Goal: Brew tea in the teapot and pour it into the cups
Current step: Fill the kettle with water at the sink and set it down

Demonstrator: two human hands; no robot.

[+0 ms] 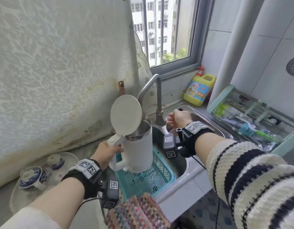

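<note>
Grip: left hand clasps white open-lidded kettle, centre frame; right hand curls on steel tap. Brewing, pouring remain.

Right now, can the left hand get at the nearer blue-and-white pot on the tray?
Probably not yet: the left hand grips the handle of the white kettle over the sink. Nothing stands between it and the pot, so setting the kettle down should free it.
</note>
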